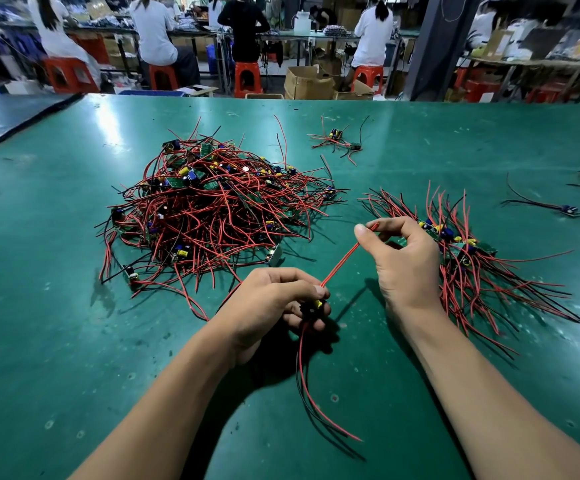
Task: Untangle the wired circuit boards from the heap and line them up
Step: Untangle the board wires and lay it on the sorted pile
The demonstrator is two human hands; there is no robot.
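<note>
left hand sits low at centre, fingers curled round one wired circuit board; a yellow part shows between the fingers. its other leads, red and black, hang from the hand toward me and trail on the green surface. right hand is higher and to the right, thumb and forefinger pinching the far end of a red wire pair drawn taut from the board. i note the tangled heap left of centre, apart from both hands. the row of boards lies just behind the right hand, wires fanned out. a small cluster sits far back; a stray board lies at right.
</note>
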